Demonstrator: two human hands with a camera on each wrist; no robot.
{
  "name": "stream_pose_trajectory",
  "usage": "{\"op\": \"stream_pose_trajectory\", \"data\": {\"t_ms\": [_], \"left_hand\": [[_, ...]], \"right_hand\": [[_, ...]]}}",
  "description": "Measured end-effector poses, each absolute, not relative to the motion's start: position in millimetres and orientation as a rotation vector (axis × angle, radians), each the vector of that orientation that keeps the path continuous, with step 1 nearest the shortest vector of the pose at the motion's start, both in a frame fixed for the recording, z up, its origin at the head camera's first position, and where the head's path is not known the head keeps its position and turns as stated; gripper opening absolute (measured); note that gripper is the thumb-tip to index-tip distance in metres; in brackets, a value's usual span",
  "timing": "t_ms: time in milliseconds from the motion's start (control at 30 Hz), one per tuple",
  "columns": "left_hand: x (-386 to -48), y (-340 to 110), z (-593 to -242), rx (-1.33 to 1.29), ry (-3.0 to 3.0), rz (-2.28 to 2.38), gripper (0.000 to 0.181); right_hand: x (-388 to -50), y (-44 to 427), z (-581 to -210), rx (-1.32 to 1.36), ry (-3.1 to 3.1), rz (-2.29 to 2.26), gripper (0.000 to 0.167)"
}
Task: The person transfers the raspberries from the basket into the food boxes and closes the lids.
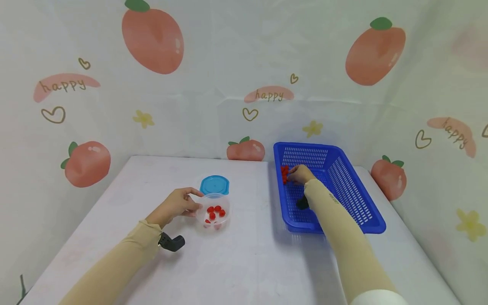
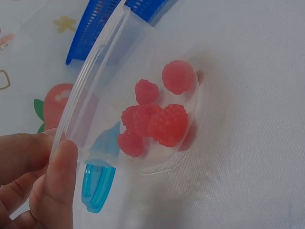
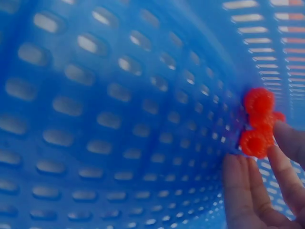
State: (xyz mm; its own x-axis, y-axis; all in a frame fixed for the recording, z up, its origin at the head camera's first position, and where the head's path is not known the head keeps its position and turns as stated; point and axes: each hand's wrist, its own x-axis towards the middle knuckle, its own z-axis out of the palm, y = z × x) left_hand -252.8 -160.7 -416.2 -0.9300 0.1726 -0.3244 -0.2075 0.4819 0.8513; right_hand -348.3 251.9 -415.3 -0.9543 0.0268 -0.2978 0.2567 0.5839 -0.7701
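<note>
My left hand [image 1: 178,206] pinches the rim of a round clear plastic tub [image 1: 225,203] between thumb and fingers. The tub stands on the table, and several red raspberries [image 2: 169,125] lie inside on its bottom. Inside a blue plastic basket [image 1: 352,190], my right hand [image 1: 302,174] reaches to a cluster of raspberries [image 3: 259,101] against the left side wall. Its thumb and forefinger are at the lower berries, fairly straight and a little apart. Whether they touch a berry cannot be made out.
A blue lid [image 1: 214,184] lies on the table just behind the tub. The basket stands at the right, its perforated walls rising around my right hand. A printed cloth wall [image 1: 206,106] closes off the back of the white table [image 1: 236,262].
</note>
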Motion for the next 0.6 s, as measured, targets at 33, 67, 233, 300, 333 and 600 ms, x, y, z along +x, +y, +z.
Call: {"op": "stream_pose_trajectory", "data": {"t_ms": [33, 67, 233, 300, 333, 600], "left_hand": [[-252.8, -160.6, -416.2, -0.037, 2.364, 1.437, 0.044], [-252.9, -160.6, -416.6, -0.045, 2.365, 1.439, 0.043], [-253.1, -160.8, -418.0, -0.038, 2.366, 1.436, 0.044], [-253.4, -161.0, -418.0, -0.036, 2.37, 1.432, 0.044], [-253.6, -161.2, -417.9, -0.033, 2.371, 1.432, 0.044], [-254.1, -161.2, -418.3, -0.034, 2.373, 1.444, 0.043]], "right_hand": [[-348.4, 250.7, -416.0, 0.247, 2.56, -1.308, 0.035], [-348.3, 250.0, -416.9, 0.254, 2.56, -1.311, 0.035], [-348.9, 248.1, -421.0, 0.283, 2.614, -1.286, 0.03], [-349.7, 247.9, -422.6, 0.297, 2.647, -1.261, 0.027], [-350.1, 247.7, -423.2, 0.306, 2.662, -1.248, 0.025], [-352.9, 245.8, -423.9, 0.349, 2.7, -1.179, 0.019]]}}
